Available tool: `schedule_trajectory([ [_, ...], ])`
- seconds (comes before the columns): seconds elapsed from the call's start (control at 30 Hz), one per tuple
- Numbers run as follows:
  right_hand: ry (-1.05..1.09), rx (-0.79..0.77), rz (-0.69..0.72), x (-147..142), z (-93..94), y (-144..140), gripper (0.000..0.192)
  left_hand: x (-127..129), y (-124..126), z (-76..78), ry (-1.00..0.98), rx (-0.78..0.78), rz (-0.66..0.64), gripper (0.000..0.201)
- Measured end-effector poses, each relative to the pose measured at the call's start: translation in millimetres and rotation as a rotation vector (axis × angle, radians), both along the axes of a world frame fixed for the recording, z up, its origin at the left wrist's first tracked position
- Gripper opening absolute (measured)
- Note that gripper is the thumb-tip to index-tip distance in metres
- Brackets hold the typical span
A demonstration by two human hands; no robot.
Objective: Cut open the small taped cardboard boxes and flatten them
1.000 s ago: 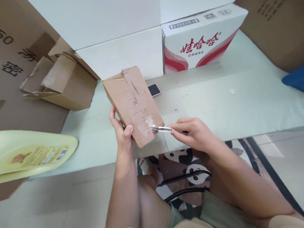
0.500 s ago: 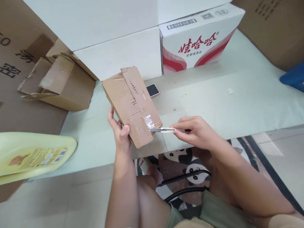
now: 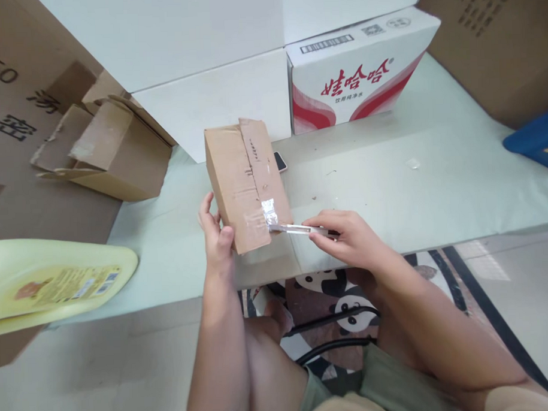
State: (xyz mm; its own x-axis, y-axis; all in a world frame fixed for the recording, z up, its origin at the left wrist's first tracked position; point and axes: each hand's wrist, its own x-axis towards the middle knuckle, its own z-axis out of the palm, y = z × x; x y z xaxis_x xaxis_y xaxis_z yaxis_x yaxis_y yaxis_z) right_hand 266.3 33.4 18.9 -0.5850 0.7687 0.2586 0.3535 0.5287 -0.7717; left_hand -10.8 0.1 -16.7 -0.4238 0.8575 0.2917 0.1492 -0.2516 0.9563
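A small brown cardboard box is held tilted above the table by my left hand. The thumb presses the near left edge, and the other fingers go round its left side, partly hidden. Clear, shiny tape crosses the seam close to the box's near end. My right hand is closed around a utility knife with a pale handle. Its blade points left, and the tip meets the box at the tape. Whether the blade has gone through the tape, I cannot tell.
Behind the box stand white cartons and a red-and-white carton. A phone lies partly hidden behind the box. An opened cardboard box and a yellow bottle are on the left. A blue object sits at the right edge.
The small box has turned more upright and shifted slightly right, covering more of the phone. The knife's tip stays at the tape, a little higher, and its handle slopes slightly more.
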Motion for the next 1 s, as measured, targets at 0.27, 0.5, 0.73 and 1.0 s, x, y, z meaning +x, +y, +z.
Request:
schedule_trajectory([
  [0.27,-0.004,0.004,0.030,-3.4,-1.5,-0.9,0.028,-8.3,0.9,-4.8,-0.024,-0.063,-0.190,0.094],
  [0.5,0.063,0.018,0.045,-4.9,-0.7,-3.0,0.026,-8.7,0.4,-4.0,-0.059,-0.044,-0.149,0.090],
  [0.73,0.102,0.011,0.073,-3.0,-0.7,-3.5,0.024,-8.6,0.1,-1.6,-0.048,-0.058,-0.115,0.090],
  [1.0,0.099,0.053,-0.018,0.6,2.8,-1.7,0.020,-0.4,-0.6,2.5,-0.116,-0.046,-0.091,0.083],
])
